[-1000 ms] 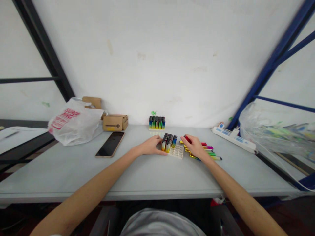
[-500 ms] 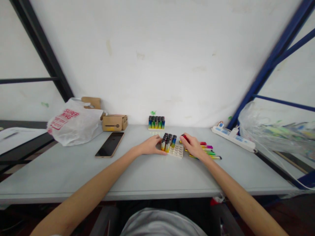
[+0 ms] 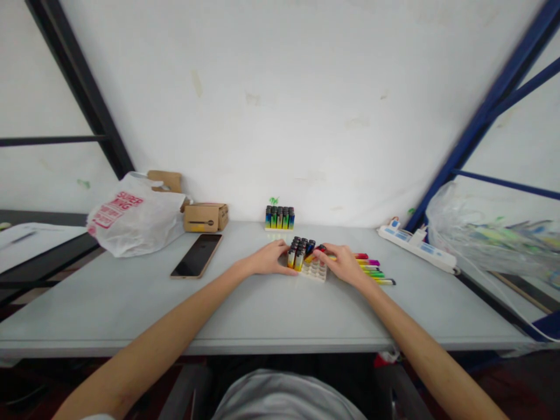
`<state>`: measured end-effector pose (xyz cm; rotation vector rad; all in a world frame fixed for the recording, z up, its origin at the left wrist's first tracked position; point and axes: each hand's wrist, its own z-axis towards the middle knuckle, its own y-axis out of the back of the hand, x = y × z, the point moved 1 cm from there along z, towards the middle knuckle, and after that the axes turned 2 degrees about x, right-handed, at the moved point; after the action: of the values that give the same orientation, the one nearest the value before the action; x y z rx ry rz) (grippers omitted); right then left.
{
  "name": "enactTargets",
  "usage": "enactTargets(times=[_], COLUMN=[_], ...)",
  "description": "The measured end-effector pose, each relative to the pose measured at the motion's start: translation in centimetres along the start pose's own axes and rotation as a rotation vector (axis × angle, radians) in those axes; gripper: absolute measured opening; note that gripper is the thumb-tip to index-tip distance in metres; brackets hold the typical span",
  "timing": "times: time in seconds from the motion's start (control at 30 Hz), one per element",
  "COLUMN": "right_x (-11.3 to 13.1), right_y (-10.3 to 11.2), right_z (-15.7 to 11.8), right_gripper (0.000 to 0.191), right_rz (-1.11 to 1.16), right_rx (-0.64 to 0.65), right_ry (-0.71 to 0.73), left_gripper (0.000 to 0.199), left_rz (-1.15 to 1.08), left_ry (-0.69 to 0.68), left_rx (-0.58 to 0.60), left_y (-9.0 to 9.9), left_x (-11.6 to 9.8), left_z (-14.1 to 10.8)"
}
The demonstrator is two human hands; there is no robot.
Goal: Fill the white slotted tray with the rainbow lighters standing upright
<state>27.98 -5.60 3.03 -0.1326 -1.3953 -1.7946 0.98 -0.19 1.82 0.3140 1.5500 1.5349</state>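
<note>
A white tray (image 3: pixel 318 275) with round holes stands on the table, several upright lighters (image 3: pixel 296 259) filling its left part. My left hand (image 3: pixel 271 258) curves around the tray's left end, thumb at the front corner and fingers toward the back, gripping it. Pinched in my right hand (image 3: pixel 343 262) is a yellow lighter (image 3: pixel 310 258) with a dark and red top, tilted above the tray's holes just right of the standing ones. Beneath and right of that hand, several colourful lighters (image 3: pixel 371 269) lie flat in a row, partly hidden by it.
A second filled tray of lighters (image 3: pixel 280 218) stands by the wall. At left are a phone (image 3: pixel 196 256), a cardboard box (image 3: pixel 205 217) and a white plastic bag (image 3: pixel 137 219). A power strip (image 3: pixel 417 248) lies at right, beside a clear plastic bag (image 3: pixel 490 227).
My right hand has moved left from the loose lighters to the tray, bringing one lighter over its holes. My left hand stays at the tray's left end.
</note>
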Motion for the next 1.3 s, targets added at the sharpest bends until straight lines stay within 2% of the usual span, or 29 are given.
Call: enactTargets(times=[0.13, 0.33, 0.53, 0.67, 0.8, 0.93, 1.07, 1.13, 1.2, 1.3], right_x=[-0.3, 0.1, 1.0, 1.8, 1.7, -0.2, -4.1, -6.4, -8.6, -10.5], right_y=[-0.6, -0.6, -0.1, -0.6, -0.9, 0.4, 3.1, 4.3, 5.4, 6.5], right_z=[0.1, 0.4, 0.4, 0.6, 0.7, 0.6, -0.2, -1.0, -1.8, -2.5], right_gripper=[0.04, 0.032, 0.034, 0.036, 0.042, 0.048, 0.046, 0.041, 0.04, 0.037], right_rz=[-0.127, -0.383, -0.489, -0.577, -0.583, -0.442, -0.412, -0.467, -0.514, -0.49], right_rx=[0.091, 0.14, 0.221, 0.218, 0.21, 0.172, -0.035, -0.071, -0.061, 0.076], right_ry=[0.021, 0.034, -0.001, -0.07, -0.061, -0.023, -0.017, -0.063, -0.148, -0.233], left_gripper=[0.067, 0.066, 0.065, 0.065, 0.066, 0.065, 0.068, 0.068, 0.068, 0.069], left_rz=[-0.023, -0.004, -0.006, 0.002, 0.014, 0.02, 0.026, 0.027, 0.029, 0.032], left_ry=[-0.005, -0.004, -0.004, -0.003, -0.004, -0.007, 0.006, 0.013, 0.011, 0.007], left_rx=[-0.008, -0.007, -0.011, -0.009, -0.005, -0.013, -0.012, -0.009, -0.01, -0.006], left_y=[0.0, 0.0, 0.0, 0.0, 0.0, 0.0, 0.0, 0.0, 0.0, 0.0], left_x=[-0.1, -0.1, -0.1, -0.1, 0.0, 0.0, 0.0, 0.0, 0.0, 0.0], left_z=[0.0, 0.0, -0.1, -0.1, 0.0, -0.1, -0.1, -0.1, 0.0, 0.0])
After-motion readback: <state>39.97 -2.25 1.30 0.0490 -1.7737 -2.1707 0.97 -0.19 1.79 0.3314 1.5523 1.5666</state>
